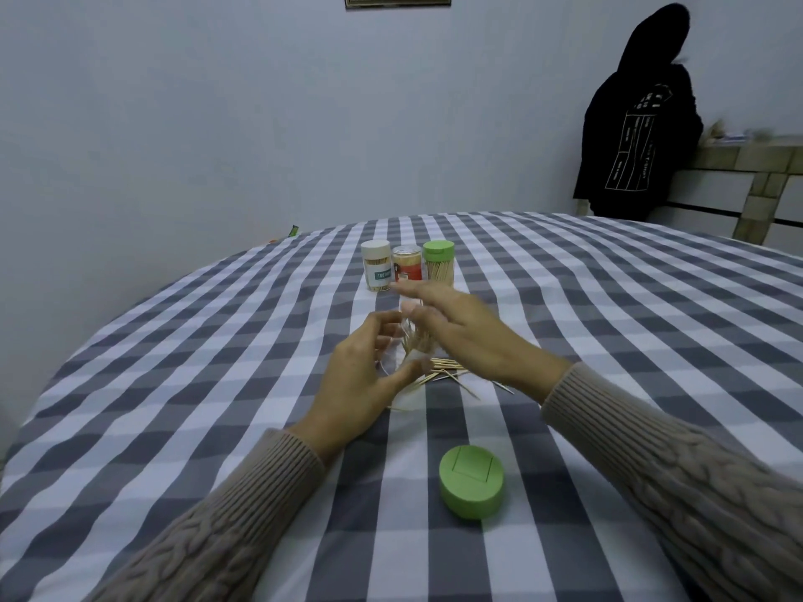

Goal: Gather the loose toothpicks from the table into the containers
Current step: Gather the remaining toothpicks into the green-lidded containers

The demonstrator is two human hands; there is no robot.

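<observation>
Where loose toothpicks (447,369) lie — both hands, left (360,384) and right (469,332), around a clear container (413,336).

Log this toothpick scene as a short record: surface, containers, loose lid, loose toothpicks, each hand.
surface: table under a grey and white checked cloth
closed containers: white-lidded jar, red jar, green-lidded jar, in a row at the far side
open container: clear jar between the hands, toothpicks inside
loose lid: green lid, near side, apart from the jars
loose toothpicks: scattered beside the clear jar
left hand: curled around the clear jar
right hand: over the jar, fingers spread
</observation>
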